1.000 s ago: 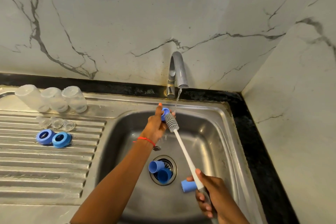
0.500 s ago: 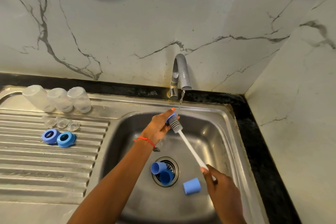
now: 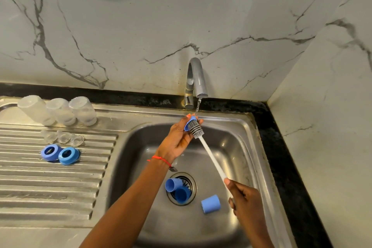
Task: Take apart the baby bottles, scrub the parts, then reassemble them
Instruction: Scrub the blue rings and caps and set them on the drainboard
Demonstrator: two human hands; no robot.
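Head view, sink and drainboard. A blue cap (image 3: 190, 123) is grasped in the left hand (image 3: 178, 140), fingers curled round it, above the basin (image 3: 237, 147) and just under the tap (image 3: 196, 78), from which a thin stream of water (image 3: 198, 104) is running. A brush (image 3: 209, 153) is held by the right hand (image 3: 244, 197), clenched round the lower end of its white handle; the grey bristle head is set into the mouth of the held cap. A red thread (image 3: 160, 159) is worn on the left wrist.

Basin contents: two blue caps (image 3: 177, 188) are lying on the drain (image 3: 191, 185), touching each other, one open end up, one on its side. A third cap, lighter blue (image 3: 210, 204), is lying on its side just right of the drain, apart from the pair.

Drainboard (image 3: 50, 187) contents: three clear bottles (image 3: 58, 109) are stood upside down in a row at the back, side by side. Three clear teats (image 3: 62, 137) are placed in a row in front of them. Two blue rings (image 3: 60, 154) are laid nearer still, touching.

Marble wall (image 3: 120, 26) is seen behind and at right.
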